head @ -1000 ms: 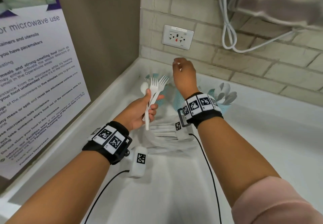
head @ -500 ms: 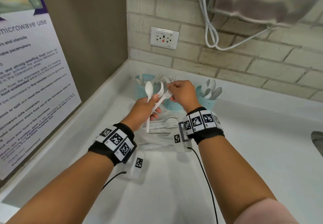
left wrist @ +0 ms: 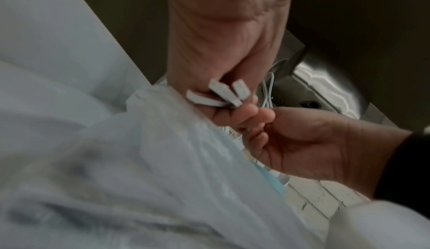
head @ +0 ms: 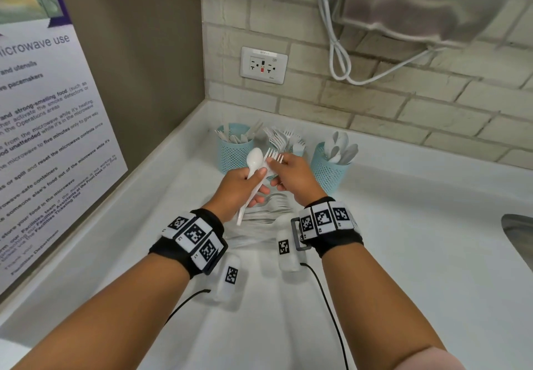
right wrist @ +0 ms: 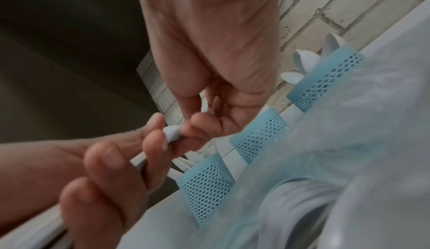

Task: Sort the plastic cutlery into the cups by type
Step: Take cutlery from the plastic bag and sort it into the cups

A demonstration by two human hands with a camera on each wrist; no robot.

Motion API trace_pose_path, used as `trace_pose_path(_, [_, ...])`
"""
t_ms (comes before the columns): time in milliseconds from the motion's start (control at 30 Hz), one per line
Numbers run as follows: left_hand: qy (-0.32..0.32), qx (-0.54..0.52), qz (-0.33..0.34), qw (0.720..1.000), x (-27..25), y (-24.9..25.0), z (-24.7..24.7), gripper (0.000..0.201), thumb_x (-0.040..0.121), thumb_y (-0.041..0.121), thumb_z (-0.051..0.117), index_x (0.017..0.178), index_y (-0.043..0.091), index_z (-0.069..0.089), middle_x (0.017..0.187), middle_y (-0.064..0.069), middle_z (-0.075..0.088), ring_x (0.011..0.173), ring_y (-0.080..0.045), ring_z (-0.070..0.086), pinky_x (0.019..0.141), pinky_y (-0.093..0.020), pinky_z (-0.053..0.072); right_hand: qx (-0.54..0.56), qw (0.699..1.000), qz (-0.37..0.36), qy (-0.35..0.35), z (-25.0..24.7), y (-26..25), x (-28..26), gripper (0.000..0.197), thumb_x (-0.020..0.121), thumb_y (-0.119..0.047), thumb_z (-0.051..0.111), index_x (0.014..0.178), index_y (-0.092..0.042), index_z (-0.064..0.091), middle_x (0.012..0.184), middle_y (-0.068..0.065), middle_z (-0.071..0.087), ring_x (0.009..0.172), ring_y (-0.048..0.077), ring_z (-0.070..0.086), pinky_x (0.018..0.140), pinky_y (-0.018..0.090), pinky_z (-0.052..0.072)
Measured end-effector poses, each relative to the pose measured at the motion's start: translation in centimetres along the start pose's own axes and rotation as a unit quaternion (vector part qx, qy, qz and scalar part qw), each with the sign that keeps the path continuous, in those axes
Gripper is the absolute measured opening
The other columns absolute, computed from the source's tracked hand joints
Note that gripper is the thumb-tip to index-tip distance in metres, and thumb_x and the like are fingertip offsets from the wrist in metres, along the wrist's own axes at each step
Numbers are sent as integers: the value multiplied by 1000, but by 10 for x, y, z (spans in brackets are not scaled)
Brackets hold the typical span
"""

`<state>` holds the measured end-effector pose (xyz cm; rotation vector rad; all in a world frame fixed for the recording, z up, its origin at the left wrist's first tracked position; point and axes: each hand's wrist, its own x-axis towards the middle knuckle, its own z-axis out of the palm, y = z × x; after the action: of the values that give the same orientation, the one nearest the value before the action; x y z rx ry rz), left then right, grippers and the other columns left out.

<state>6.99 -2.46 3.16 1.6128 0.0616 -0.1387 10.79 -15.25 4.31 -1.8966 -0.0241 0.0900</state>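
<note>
My left hand (head: 253,185) grips a small bundle of white plastic cutlery upright: a spoon (head: 255,158) and forks (head: 272,154). Their handle ends (left wrist: 216,94) stick out below the palm. My right hand (head: 278,167) pinches the head of one fork in that bundle, right beside the left hand. Behind the hands stand three blue mesh cups: the left cup (head: 235,152) holds knives, the middle cup (right wrist: 260,135) forks, the right cup (head: 328,172) spoons. More loose cutlery (head: 265,211) lies on a clear plastic bag (left wrist: 163,161) on the white counter under my hands.
A wall with a microwave poster (head: 43,139) closes the left side. The brick back wall carries a socket (head: 264,65), a looped white cable (head: 340,52) and a metal appliance (head: 432,3). A steel sink edge (head: 519,240) shows at the far right.
My right hand came down from above the cups to the bundle in my left hand and now pinches a fork there. The left hand stayed in front of the cups with its bundle.
</note>
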Motion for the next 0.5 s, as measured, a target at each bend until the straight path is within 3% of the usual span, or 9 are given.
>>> trace_pose_path(100, [-33, -4, -22, 999, 0, 1, 2, 25, 97, 31, 48, 104, 8, 58, 72, -4, 64, 41, -2, 53, 45, -16, 42, 11, 998, -9, 54, -11, -3, 7, 11, 96, -11, 50, 102, -5, 57, 72, 3, 57, 43, 5, 55, 40, 14, 42])
trace_pose_path(233, [-33, 2, -19, 999, 6, 2, -2, 30, 98, 32, 47, 111, 9, 61, 67, 2, 56, 38, 0, 41, 40, -14, 32, -23, 974, -42, 223, -48, -25, 25, 18, 96, -9, 46, 109, -3, 57, 87, 11, 62, 58, 19, 61, 40, 15, 46])
trace_pose_path(300, [-36, 4, -16, 999, 10, 3, -4, 27, 98, 33, 46, 106, 14, 64, 65, 4, 52, 41, -2, 38, 41, -14, 30, -48, 953, -75, 289, -65, -36, 32, 19, 96, -12, 44, 108, -5, 58, 84, 7, 62, 70, 28, 67, 50, 23, 54])
trace_pose_path(400, [-46, -8, -23, 999, 12, 5, -3, 28, 99, 34, 43, 106, 16, 64, 65, 4, 50, 45, -4, 35, 41, -14, 29, -51, 924, -137, 353, -75, -41, 42, 21, 96, -12, 40, 107, -6, 57, 72, -1, 55, 74, 36, 66, 67, 46, 57])
trace_pose_path(467, [-45, -17, -37, 998, 14, 7, -1, 30, 99, 35, 41, 108, 16, 62, 66, 3, 50, 47, -5, 34, 40, -14, 28, -78, 912, -159, 371, -72, -38, 46, 23, 96, -14, 39, 108, -9, 57, 76, 3, 57, 77, 34, 64, 72, 47, 55])
trace_pose_path(500, [-41, -26, -46, 998, 14, 8, 1, 30, 100, 35, 40, 110, 16, 60, 67, 2, 50, 49, -6, 33, 39, -13, 28, -102, 912, -156, 366, -70, -35, 47, 24, 97, -16, 38, 112, -12, 57, 80, 4, 59, 81, 32, 64, 73, 41, 53])
